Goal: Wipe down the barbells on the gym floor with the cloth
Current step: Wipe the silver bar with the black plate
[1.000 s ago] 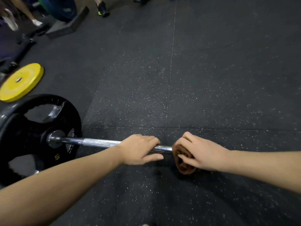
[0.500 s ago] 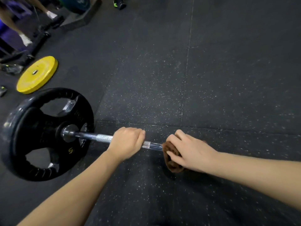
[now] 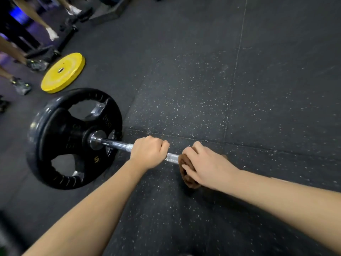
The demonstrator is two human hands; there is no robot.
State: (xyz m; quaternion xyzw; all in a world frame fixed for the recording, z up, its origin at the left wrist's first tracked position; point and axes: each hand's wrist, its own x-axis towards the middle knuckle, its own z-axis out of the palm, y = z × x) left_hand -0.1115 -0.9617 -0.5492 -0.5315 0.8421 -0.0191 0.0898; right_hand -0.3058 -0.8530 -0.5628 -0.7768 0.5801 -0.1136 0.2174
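Now | left hand [image 3: 148, 152]: knurled steel bar [image 3: 118, 144] | right hand [image 3: 206, 163]: bunched cloth [image 3: 186, 174]

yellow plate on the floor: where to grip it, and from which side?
Probably the rim of the yellow plate, coming from above at its near edge. It lies flat with only a small centre hole, so the thick edge is the only grip.
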